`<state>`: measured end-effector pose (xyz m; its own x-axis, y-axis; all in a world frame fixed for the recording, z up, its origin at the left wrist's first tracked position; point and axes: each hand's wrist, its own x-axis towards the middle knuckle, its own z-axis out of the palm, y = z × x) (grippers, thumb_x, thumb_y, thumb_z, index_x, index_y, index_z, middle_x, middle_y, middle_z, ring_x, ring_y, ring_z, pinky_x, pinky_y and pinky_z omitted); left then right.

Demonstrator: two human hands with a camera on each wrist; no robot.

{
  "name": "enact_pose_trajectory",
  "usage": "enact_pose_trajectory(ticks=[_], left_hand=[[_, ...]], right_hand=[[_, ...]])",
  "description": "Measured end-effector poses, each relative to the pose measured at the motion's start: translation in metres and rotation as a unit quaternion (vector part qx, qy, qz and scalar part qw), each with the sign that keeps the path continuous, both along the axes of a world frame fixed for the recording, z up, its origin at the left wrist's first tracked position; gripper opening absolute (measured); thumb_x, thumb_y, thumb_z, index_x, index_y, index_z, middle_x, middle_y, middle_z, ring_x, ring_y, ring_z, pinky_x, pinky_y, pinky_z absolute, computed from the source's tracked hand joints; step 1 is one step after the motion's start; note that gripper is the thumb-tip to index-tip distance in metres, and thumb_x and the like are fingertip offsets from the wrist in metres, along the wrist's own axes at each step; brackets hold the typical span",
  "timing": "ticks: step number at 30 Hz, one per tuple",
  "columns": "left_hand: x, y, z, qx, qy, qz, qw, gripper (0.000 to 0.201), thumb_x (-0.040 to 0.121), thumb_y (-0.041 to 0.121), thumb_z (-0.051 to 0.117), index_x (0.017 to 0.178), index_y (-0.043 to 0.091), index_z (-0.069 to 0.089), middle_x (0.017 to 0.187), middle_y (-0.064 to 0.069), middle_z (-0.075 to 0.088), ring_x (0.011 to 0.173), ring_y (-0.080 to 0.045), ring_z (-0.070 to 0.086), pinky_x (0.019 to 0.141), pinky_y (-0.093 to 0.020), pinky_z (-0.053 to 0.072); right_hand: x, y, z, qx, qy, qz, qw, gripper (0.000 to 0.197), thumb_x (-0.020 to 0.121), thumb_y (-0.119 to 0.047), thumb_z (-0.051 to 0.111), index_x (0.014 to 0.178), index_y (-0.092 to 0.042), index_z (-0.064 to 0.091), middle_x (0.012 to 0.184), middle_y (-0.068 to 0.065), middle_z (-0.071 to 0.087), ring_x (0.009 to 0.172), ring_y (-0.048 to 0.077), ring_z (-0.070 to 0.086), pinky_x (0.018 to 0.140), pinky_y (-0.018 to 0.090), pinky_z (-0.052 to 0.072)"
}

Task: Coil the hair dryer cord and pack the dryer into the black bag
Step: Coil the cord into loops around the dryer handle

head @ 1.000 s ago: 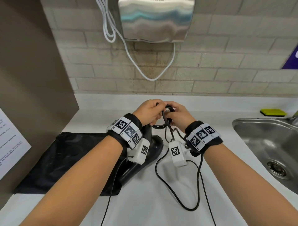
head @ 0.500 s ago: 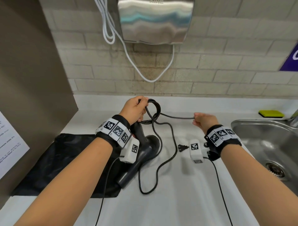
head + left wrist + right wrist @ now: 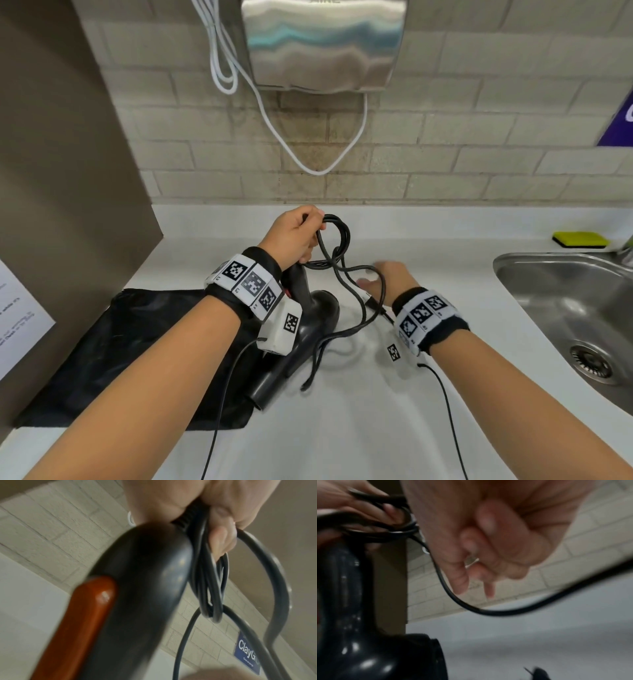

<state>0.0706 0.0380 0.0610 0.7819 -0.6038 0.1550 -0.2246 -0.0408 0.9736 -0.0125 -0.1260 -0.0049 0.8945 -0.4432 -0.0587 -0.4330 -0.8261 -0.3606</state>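
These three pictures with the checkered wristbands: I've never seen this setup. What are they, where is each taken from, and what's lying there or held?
No machine here: a person works with bare hands, wearing marker bands and small cameras on both wrists. The wide picture comes from a head camera looking down at a white counter. The other two look along each hand from the wrist.

The left hand grips the coiled loops of the cord together with the end of the hair dryer handle. The right hand has the loose stretch of cord running past its loosely curled fingers; a firm grip isn't clear. The black bag lies flat at the left, with the dryer's body partly over it. A sink and a yellow sponge sit to the right.
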Motion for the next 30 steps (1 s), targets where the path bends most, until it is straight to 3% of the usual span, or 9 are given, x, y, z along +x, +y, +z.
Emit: enact_pose_trajectory(ticks=[3,6,9,13,15,18,23,28,30], left_hand=[[0.000,0.000,0.001,0.011,0.002,-0.012,1.000,0.032,0.100,0.018,0.037,0.070,0.012,0.046,0.040,0.007,0.031,0.029,-0.007,0.024,0.034,-0.016,0.025],[-0.002,0.001,0.002,0.018,0.003,-0.018,1.000,0.032,0.100,0.018,0.036,0.070,0.012,0.046,0.041,0.006,0.030,0.030,-0.007,0.024,0.033,-0.017,0.025],[-0.004,0.002,0.003,0.018,0.006,-0.020,1.000,0.033,0.100,0.018,0.035,0.069,0.012,0.045,0.041,0.007,0.029,0.031,-0.006,0.023,0.033,-0.017,0.025],[-0.006,0.005,0.003,0.009,0.021,-0.003,1.000,0.034,0.100,0.015,0.033,0.068,0.011,0.044,0.051,-0.001,0.026,0.032,-0.005,0.023,0.034,-0.016,0.022],[-0.007,0.004,0.003,0.010,0.027,-0.006,1.000,0.034,0.100,0.016,0.033,0.068,0.012,0.044,0.047,0.003,0.028,0.032,-0.005,0.022,0.035,-0.017,0.022],[-0.011,0.001,0.003,0.015,0.032,-0.014,0.999,0.034,0.100,0.016,0.032,0.068,0.012,0.044,0.040,0.010,0.028,0.033,-0.005,0.022,0.036,-0.017,0.021],[-0.009,0.001,0.003,-0.002,0.047,0.011,0.999,0.035,0.100,0.020,0.032,0.069,0.012,0.045,0.041,0.008,0.027,0.033,-0.006,0.022,0.036,-0.018,0.022],[-0.004,0.008,0.004,-0.019,0.072,0.045,0.996,0.035,0.100,0.021,0.031,0.069,0.012,0.044,0.036,0.010,0.027,0.029,-0.006,0.021,0.035,-0.015,0.023],[-0.002,0.011,0.004,-0.027,0.078,0.053,0.995,0.035,0.100,0.021,0.030,0.069,0.012,0.044,0.036,0.010,0.027,0.029,-0.006,0.020,0.035,-0.014,0.022]], right_hand=[[0.005,0.011,0.005,0.123,-0.179,0.167,0.962,0.055,0.086,-0.005,0.056,0.137,-0.018,0.039,0.128,0.002,0.045,0.105,0.005,0.054,0.081,0.014,0.043],[0.010,0.022,0.010,0.295,-0.188,0.230,0.908,0.026,0.092,0.001,0.045,0.109,-0.016,0.055,0.097,-0.009,0.053,0.073,-0.012,0.050,0.067,0.009,0.041],[0.016,0.013,0.005,0.322,-0.238,0.131,0.907,0.029,0.095,-0.006,0.042,0.077,-0.024,0.056,0.067,-0.002,0.052,0.053,0.004,0.047,0.056,0.018,0.040],[0.010,-0.026,-0.003,0.329,-0.261,-0.109,0.901,0.026,0.093,-0.005,0.038,0.073,-0.011,0.054,0.060,0.004,0.049,0.028,0.002,0.043,0.034,0.016,0.039],[0.002,-0.044,-0.010,0.335,-0.192,-0.170,0.906,0.017,0.093,-0.008,0.040,0.086,-0.004,0.056,0.066,0.006,0.054,0.040,0.007,0.055,0.042,0.016,0.045],[-0.009,-0.057,-0.022,0.223,-0.001,-0.208,0.952,0.027,0.092,-0.017,0.046,0.114,-0.004,0.056,0.111,0.009,0.063,0.099,0.022,0.063,0.079,0.023,0.050],[-0.020,-0.069,-0.048,0.390,-0.053,-0.253,0.884,0.041,0.090,0.002,0.046,0.131,0.002,0.043,0.133,0.017,0.050,0.063,0.007,0.054,0.043,0.011,0.046],[-0.035,-0.069,-0.056,0.143,0.094,-0.198,0.965,0.021,0.093,-0.021,0.046,0.095,-0.009,0.063,0.109,0.007,0.064,0.091,0.017,0.060,0.076,0.021,0.045],[-0.035,-0.069,-0.060,0.067,0.113,-0.212,0.968,0.024,0.094,-0.020,0.044,0.107,-0.010,0.062,0.102,0.003,0.064,0.100,0.018,0.058,0.087,0.022,0.044]])
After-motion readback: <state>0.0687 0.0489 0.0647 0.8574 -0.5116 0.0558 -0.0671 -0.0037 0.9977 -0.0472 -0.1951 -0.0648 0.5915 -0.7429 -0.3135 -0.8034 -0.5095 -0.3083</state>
